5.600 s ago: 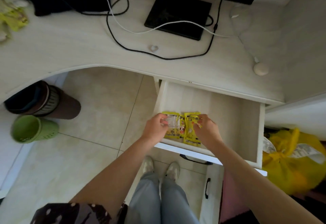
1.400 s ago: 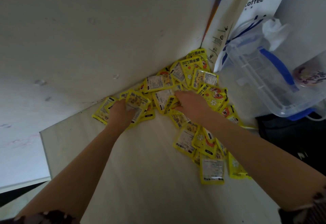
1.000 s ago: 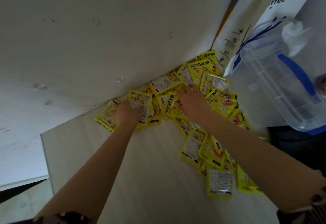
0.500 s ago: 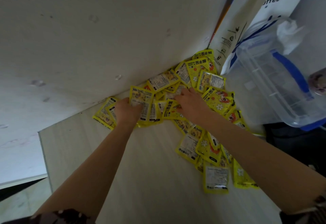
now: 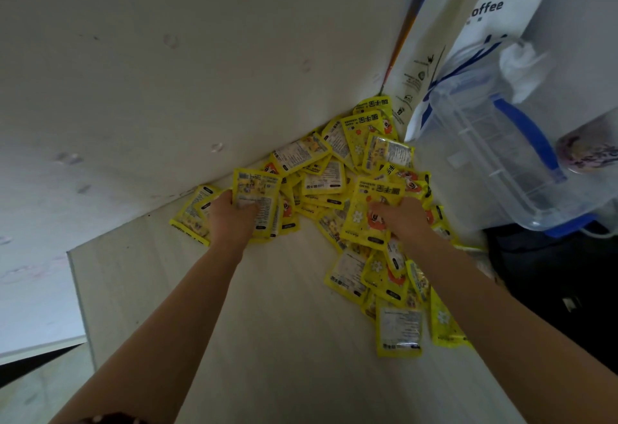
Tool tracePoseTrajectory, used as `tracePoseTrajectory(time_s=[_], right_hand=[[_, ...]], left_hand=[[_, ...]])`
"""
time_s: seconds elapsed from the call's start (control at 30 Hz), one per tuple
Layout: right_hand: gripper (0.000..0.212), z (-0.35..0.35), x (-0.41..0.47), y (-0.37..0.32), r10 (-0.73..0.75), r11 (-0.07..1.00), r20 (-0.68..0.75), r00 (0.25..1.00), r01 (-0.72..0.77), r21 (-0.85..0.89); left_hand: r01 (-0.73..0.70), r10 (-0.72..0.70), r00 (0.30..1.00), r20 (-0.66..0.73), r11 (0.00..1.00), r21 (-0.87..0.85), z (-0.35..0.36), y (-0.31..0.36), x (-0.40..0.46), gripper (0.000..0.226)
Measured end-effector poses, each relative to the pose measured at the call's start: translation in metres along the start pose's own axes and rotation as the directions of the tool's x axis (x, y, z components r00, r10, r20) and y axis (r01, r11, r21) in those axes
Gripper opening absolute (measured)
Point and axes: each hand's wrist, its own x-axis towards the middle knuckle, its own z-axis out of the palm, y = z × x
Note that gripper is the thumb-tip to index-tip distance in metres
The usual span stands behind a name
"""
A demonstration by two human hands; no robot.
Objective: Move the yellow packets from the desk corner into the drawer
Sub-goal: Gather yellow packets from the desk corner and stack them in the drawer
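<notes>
A heap of several yellow packets [image 5: 341,163] lies in the desk corner against the white wall, spilling toward me along the right side [image 5: 398,330]. My left hand [image 5: 230,219] grips a yellow packet [image 5: 255,198] at the left of the heap, lifted with its printed back up. My right hand [image 5: 404,219] grips another yellow packet [image 5: 371,209] with an orange cartoon face. The drawer is out of view.
The pale wooden desk [image 5: 274,323] ends at a left edge [image 5: 77,293]. A clear plastic box with blue handles [image 5: 501,153] and a white paper coffee bag [image 5: 461,42] stand at the right of the heap. Dark objects [image 5: 551,283] lie on the right.
I moved from the open drawer to the desk corner. In the last second both hands closed on packets; the right hand drew back toward me with one, and the left raised its packet.
</notes>
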Motion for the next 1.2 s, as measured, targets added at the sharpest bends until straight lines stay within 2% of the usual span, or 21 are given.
tracePoseTrajectory(time_s=[0.1, 0.17, 0.37, 0.47, 0.53, 0.6, 0.7, 0.83, 1.03, 1.2], right_hand=[[0.037, 0.005, -0.001, 0.007, 0.094, 0.995, 0.043, 0.995, -0.094, -0.014], [0.034, 0.009, -0.001, 0.009, 0.086, 0.996, 0.018, 0.996, -0.086, -0.036], [0.036, 0.013, -0.002, 0.003, 0.013, 0.983, 0.003, 1.0, -0.012, -0.185], [0.057, 0.022, -0.004, 0.003, 0.013, 0.984, 0.031, 0.999, -0.008, -0.178], [0.083, 0.031, -0.007, 0.003, 0.031, 0.983, 0.039, 0.999, -0.023, -0.184], [0.105, 0.041, -0.014, 0.001, 0.04, 0.96, 0.017, 0.999, -0.034, -0.276], [0.115, 0.059, -0.024, -0.001, 0.035, 0.886, -0.045, 0.998, -0.051, -0.461], [0.128, 0.074, -0.025, 0.001, 0.028, 0.854, -0.101, 0.994, -0.076, -0.514], [0.123, 0.072, -0.02, 0.001, 0.007, 0.896, -0.133, 0.991, -0.065, -0.44], [0.114, 0.068, -0.024, -0.001, -0.055, 0.936, -0.104, 0.993, 0.015, -0.353]], left_hand=[[0.06, -0.061, 0.998, -0.025, 0.996, -0.071, 0.009, 0.0, 0.0, 0.014], [0.084, -0.086, 0.996, -0.03, 0.994, -0.072, 0.015, 0.001, 0.001, 0.013], [0.067, -0.063, 0.997, -0.047, 0.994, 0.083, 0.031, 0.003, 0.003, 0.01], [0.051, -0.042, 0.998, -0.048, 0.98, 0.194, 0.037, 0.0, 0.005, 0.023], [0.051, -0.042, 0.998, -0.051, 0.98, 0.193, 0.038, 0.002, 0.003, 0.022], [0.063, -0.056, 0.997, -0.047, 0.986, 0.157, 0.038, 0.003, 0.001, 0.015], [0.055, -0.051, 0.998, -0.047, 0.993, 0.107, 0.038, 0.001, -0.001, 0.007], [0.067, -0.065, 0.997, -0.033, 0.997, 0.046, 0.037, -0.001, -0.002, 0.008], [0.128, -0.128, 0.991, -0.024, 0.991, -0.034, 0.034, -0.003, -0.005, 0.019], [0.136, -0.139, 0.989, -0.045, 0.988, -0.073, 0.034, -0.004, -0.009, 0.019]])
